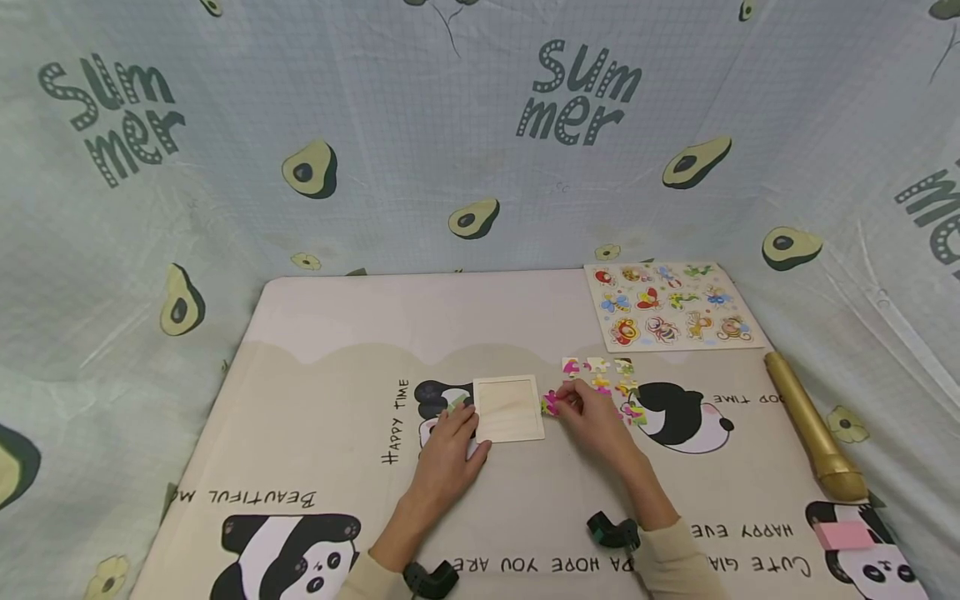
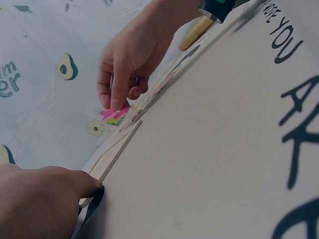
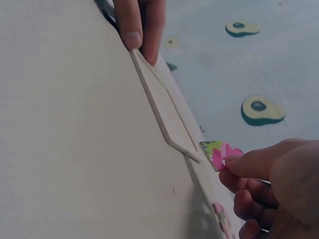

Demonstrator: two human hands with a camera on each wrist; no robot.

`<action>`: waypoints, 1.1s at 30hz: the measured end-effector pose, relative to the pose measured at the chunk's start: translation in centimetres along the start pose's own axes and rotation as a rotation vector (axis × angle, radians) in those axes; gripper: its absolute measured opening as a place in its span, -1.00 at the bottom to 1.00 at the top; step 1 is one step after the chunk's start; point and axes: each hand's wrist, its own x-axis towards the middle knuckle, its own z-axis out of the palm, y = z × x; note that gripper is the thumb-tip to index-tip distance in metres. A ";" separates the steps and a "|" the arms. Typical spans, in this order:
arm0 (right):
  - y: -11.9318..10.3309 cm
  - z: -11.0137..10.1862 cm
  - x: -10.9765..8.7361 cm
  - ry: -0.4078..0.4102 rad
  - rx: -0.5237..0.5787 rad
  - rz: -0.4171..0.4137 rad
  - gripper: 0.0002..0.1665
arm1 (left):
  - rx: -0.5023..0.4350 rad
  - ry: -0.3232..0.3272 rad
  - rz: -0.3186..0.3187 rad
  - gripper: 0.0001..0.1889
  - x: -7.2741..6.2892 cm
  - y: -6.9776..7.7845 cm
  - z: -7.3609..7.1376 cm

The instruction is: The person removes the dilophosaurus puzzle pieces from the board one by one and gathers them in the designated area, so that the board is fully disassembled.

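A shallow wooden puzzle tray (image 1: 508, 410) with a raised rim lies bare on the table. My left hand (image 1: 450, 446) grips its near left corner, the thumb on the near edge and the fingers along the left side. Just off the tray's right side, my right hand (image 1: 592, 417) pinches a pink and green jigsaw piece (image 3: 218, 153) between thumb and forefinger. In the right wrist view the piece is raised above the tabletop, close to the tray's rim. More loose jigsaw pieces (image 1: 597, 365) lie in rows behind and beside the right hand, which partly covers them.
At the back right lies a board of cartoon insects (image 1: 667, 308). A gold microphone-shaped object (image 1: 817, 429) rests along the right edge, with a pink block (image 1: 843, 536) nearer. Panda prints mark the tablecloth (image 1: 337, 467), and a patterned curtain (image 1: 420, 125) hangs behind the table.
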 end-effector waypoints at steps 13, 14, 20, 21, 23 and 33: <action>2.3 -2.0 -0.1 0.015 -0.057 0.061 -0.80 | 0.002 0.011 0.010 -0.52 0.0 0.1 0.0; 2.4 -2.1 -0.2 0.013 -0.060 0.065 -0.80 | 0.003 0.011 0.009 -0.52 0.0 0.1 0.0; 3.0 -2.6 -0.2 -0.032 -0.064 0.068 -0.83 | 0.004 0.002 0.000 -0.52 0.1 0.1 0.0; 3.0 -2.6 -0.2 -0.041 -0.064 0.065 -0.83 | 0.005 0.001 -0.001 -0.52 0.1 0.1 0.0; 3.1 -2.7 -0.3 -0.051 -0.069 0.063 -0.85 | 0.006 0.001 -0.003 -0.52 0.1 0.1 -0.1; 2.9 -2.5 -0.6 -0.037 -0.117 0.041 -0.87 | -0.003 -0.008 -0.014 -0.51 0.0 0.1 0.0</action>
